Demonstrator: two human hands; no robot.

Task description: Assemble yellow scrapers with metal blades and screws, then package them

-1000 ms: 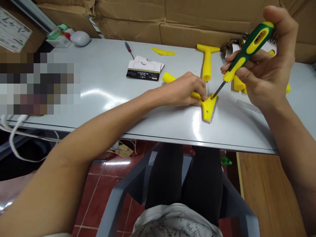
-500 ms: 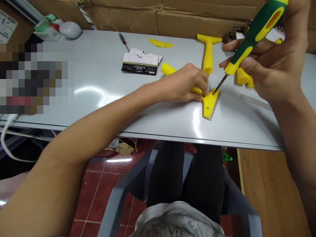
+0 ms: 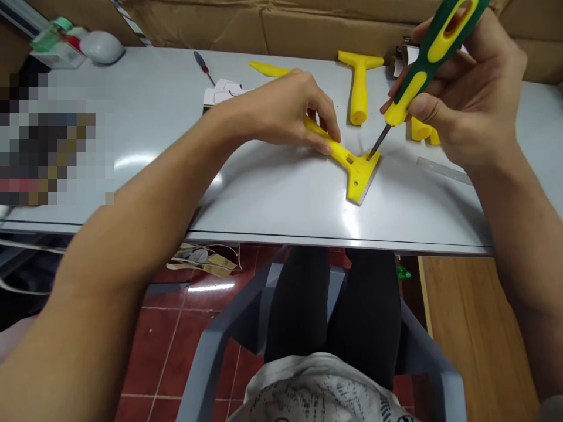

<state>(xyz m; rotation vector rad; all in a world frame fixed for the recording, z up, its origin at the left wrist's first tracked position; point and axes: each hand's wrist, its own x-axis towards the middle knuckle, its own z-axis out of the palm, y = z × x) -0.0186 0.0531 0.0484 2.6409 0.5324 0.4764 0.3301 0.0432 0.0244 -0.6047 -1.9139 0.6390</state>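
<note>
On the white table lies a yellow scraper with a metal blade along its wide end and a screw in its head. My left hand is closed around the scraper's handle, fingers and thumb on either side. My right hand grips a green and yellow screwdriver, tilted with its handle up and to the right. The screwdriver's tip touches the scraper's head near the blade, at the far screw spot. The handle's far end is hidden under my left hand.
Another yellow scraper handle stands behind. To the right are yellow pieces and a loose metal blade. A small screwdriver, a card package and a yellow piece lie behind my left arm. Cardboard lines the back.
My left hand has slid back from the scraper's head along its handle, uncovering the slot there. The screwdriver's tip remains at the scraper's head. The view has shifted slightly.
</note>
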